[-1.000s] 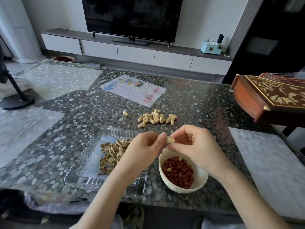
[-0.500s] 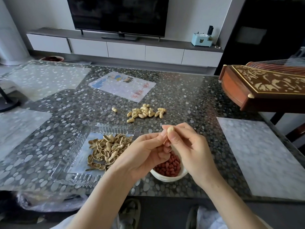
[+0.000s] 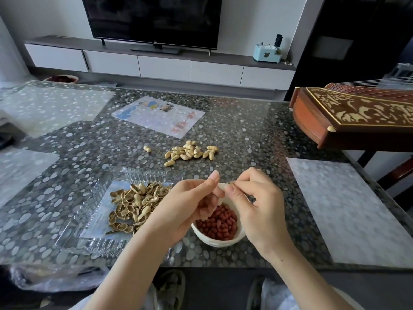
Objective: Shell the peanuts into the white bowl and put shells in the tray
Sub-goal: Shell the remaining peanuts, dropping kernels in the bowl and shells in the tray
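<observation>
Directly above the white bowl [image 3: 223, 242] of red kernels [image 3: 220, 222], the right hand [image 3: 257, 204] pinches what looks like a peanut shell [image 3: 230, 184]. The left hand [image 3: 190, 204] curls beside it, thumb raised; whether it grips anything is unclear. Empty shells [image 3: 138, 202] lie in the clear plastic tray [image 3: 89, 220] just left of the bowl, and unshelled peanuts [image 3: 190, 151] sit beyond it.

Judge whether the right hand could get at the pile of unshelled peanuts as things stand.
Probably yes: only open table lies between the right hand and the pile of unshelled peanuts beyond the white bowl. But its fingers are pinching a shell piece.
</observation>
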